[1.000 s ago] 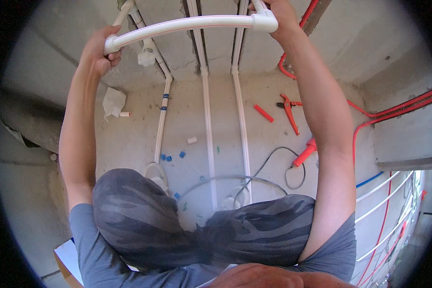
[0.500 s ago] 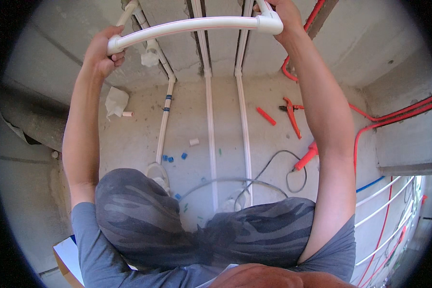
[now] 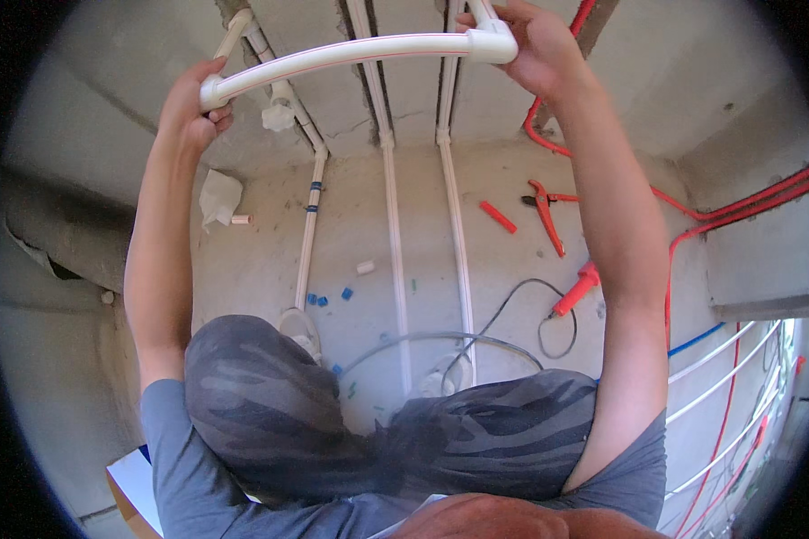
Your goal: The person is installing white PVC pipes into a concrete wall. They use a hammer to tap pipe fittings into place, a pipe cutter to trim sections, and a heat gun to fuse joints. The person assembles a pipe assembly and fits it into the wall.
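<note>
A white plastic pipe (image 3: 351, 56) with a thin red stripe spans between my hands near the wall, with an elbow fitting at each end. My left hand (image 3: 193, 106) is closed round the elbow at its left end. At the right end, my right hand (image 3: 546, 52) grips the other elbow (image 3: 494, 43), its fingers reaching behind the pipe that rises from it. More white pipe (image 3: 234, 34) leads up from the left elbow toward the wall. Below my left hand, a white valve-like fitting (image 3: 279, 117) sits on a wall pipe.
White pipes (image 3: 394, 225) run down the wall and across the floor toward my feet. Red pipe cutters (image 3: 545, 218), a short red tube (image 3: 498, 216) and a corded red-handled tool (image 3: 577, 292) lie at right. Small blue clips (image 3: 347, 294) and a white pipe piece (image 3: 365, 267) lie in the middle.
The pipe's right end has shifted slightly left and up. My right hand has turned, showing more of its palm and thumb side; my left hand still holds its end.
</note>
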`<action>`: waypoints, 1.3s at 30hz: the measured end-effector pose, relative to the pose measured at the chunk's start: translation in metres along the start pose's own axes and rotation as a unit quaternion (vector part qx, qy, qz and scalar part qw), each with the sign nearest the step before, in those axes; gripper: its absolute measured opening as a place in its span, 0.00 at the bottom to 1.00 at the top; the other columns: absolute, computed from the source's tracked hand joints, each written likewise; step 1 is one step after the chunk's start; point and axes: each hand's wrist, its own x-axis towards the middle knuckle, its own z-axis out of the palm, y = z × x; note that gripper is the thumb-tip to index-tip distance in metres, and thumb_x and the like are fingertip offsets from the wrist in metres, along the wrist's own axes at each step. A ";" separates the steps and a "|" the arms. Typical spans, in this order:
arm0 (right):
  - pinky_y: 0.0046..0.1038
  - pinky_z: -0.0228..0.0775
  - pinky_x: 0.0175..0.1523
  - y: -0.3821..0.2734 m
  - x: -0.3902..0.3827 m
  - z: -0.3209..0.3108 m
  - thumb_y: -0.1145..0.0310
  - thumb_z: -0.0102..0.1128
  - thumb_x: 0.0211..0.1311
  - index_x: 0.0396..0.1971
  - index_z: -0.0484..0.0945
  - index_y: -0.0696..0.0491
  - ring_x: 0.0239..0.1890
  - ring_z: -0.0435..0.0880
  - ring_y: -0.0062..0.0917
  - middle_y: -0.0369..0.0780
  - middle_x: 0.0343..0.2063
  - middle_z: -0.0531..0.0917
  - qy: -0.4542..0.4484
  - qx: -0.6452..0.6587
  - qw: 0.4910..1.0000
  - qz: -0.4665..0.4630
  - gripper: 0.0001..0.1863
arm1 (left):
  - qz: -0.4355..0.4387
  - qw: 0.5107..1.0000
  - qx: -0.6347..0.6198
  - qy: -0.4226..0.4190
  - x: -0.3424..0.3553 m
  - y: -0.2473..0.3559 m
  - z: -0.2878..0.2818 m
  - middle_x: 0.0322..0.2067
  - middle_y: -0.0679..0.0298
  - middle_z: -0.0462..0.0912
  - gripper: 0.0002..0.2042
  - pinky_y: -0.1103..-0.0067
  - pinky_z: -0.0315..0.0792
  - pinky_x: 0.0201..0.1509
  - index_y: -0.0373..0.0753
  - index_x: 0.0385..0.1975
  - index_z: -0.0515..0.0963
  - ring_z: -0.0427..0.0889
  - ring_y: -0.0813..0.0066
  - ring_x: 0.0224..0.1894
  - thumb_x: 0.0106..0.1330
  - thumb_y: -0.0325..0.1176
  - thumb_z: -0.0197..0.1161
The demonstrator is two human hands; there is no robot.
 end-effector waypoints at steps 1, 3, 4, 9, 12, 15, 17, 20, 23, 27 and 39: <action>0.44 0.78 0.54 0.001 0.001 -0.001 0.64 0.37 0.78 0.56 0.74 0.60 0.43 0.84 0.39 0.48 0.41 0.84 0.002 0.013 1.000 0.016 0.20 | -0.002 1.000 -0.003 0.017 0.001 -0.001 0.000 0.13 0.69 0.70 0.13 0.78 0.52 0.12 0.47 0.27 0.69 0.60 0.80 0.08 0.70 0.43 0.64; 0.43 0.78 0.52 0.006 0.001 0.002 0.63 0.39 0.78 0.53 0.76 0.57 0.41 0.84 0.38 0.46 0.37 0.84 -0.007 0.016 0.999 0.038 0.19 | -0.004 0.999 -0.004 0.053 0.002 -0.002 -0.002 0.13 0.69 0.70 0.13 0.78 0.52 0.12 0.48 0.27 0.70 0.61 0.79 0.08 0.69 0.43 0.64; 0.43 0.78 0.52 0.004 -0.002 0.001 0.62 0.39 0.78 0.53 0.76 0.57 0.41 0.85 0.38 0.45 0.37 0.85 0.003 -0.003 0.999 0.040 0.19 | -0.006 0.999 -0.009 0.038 0.004 -0.003 0.001 0.13 0.68 0.69 0.13 0.78 0.52 0.12 0.47 0.27 0.69 0.60 0.79 0.08 0.70 0.42 0.64; 0.36 0.79 0.41 0.011 -0.028 0.045 0.59 0.52 0.76 0.50 0.74 0.58 0.33 0.84 0.28 0.39 0.32 0.83 0.111 -0.104 0.988 -0.004 0.16 | 0.007 1.000 -0.014 -0.016 -0.003 0.002 -0.008 0.13 0.67 0.67 0.14 0.74 0.52 0.17 0.45 0.26 0.67 0.59 0.76 0.09 0.70 0.39 0.63; 0.37 0.80 0.39 0.017 -0.017 0.036 0.61 0.57 0.75 0.53 0.70 0.59 0.34 0.83 0.26 0.39 0.31 0.82 0.127 -0.109 0.985 -0.045 0.18 | -0.020 0.999 -0.020 -0.041 0.005 0.005 -0.009 0.13 0.67 0.66 0.14 0.73 0.51 0.17 0.45 0.26 0.66 0.59 0.74 0.09 0.70 0.40 0.62; 0.46 0.82 0.41 0.016 -0.007 0.022 0.64 0.58 0.73 0.55 0.68 0.60 0.38 0.84 0.30 0.41 0.34 0.80 0.095 -0.097 0.990 -0.041 0.20 | -0.031 0.999 -0.034 -0.025 0.000 0.004 -0.002 0.13 0.69 0.66 0.14 0.76 0.51 0.14 0.45 0.27 0.66 0.59 0.76 0.08 0.72 0.43 0.60; 0.49 0.83 0.42 0.017 -0.005 0.019 0.66 0.59 0.72 0.56 0.67 0.61 0.40 0.84 0.33 0.42 0.34 0.79 0.087 -0.085 0.992 -0.037 0.20 | -0.026 0.999 -0.021 -0.013 -0.003 0.004 -0.005 0.13 0.69 0.66 0.15 0.75 0.50 0.15 0.45 0.27 0.66 0.60 0.77 0.08 0.71 0.43 0.61; 0.45 0.82 0.44 0.020 -0.005 0.023 0.65 0.56 0.74 0.57 0.68 0.61 0.39 0.84 0.31 0.41 0.34 0.80 0.093 -0.078 0.992 -0.039 0.20 | -0.020 1.000 -0.011 0.004 -0.004 0.003 -0.003 0.13 0.69 0.67 0.15 0.75 0.50 0.15 0.46 0.26 0.66 0.60 0.77 0.08 0.71 0.44 0.61; 0.37 0.80 0.48 0.013 -0.010 0.013 0.58 0.47 0.80 0.61 0.69 0.59 0.40 0.84 0.27 0.43 0.40 0.84 0.070 -0.159 0.984 -0.050 0.22 | -0.015 1.000 -0.019 0.004 -0.007 0.002 0.004 0.12 0.69 0.67 0.15 0.76 0.51 0.14 0.46 0.25 0.67 0.60 0.76 0.08 0.71 0.43 0.61; 0.39 0.78 0.48 0.008 0.000 0.002 0.57 0.44 0.76 0.52 0.79 0.52 0.38 0.85 0.31 0.43 0.38 0.86 0.047 -0.076 0.996 0.019 0.19 | -0.018 0.999 -0.035 0.028 0.000 0.002 -0.009 0.11 0.69 0.69 0.15 0.77 0.53 0.14 0.46 0.24 0.68 0.61 0.76 0.07 0.70 0.43 0.62; 0.40 0.81 0.48 0.018 -0.018 0.031 0.59 0.53 0.76 0.56 0.74 0.62 0.41 0.85 0.31 0.43 0.39 0.85 0.110 -0.205 0.971 -0.054 0.21 | -0.008 0.999 -0.045 0.000 0.008 -0.003 -0.015 0.13 0.67 0.71 0.13 0.76 0.52 0.11 0.46 0.26 0.69 0.62 0.75 0.07 0.71 0.42 0.61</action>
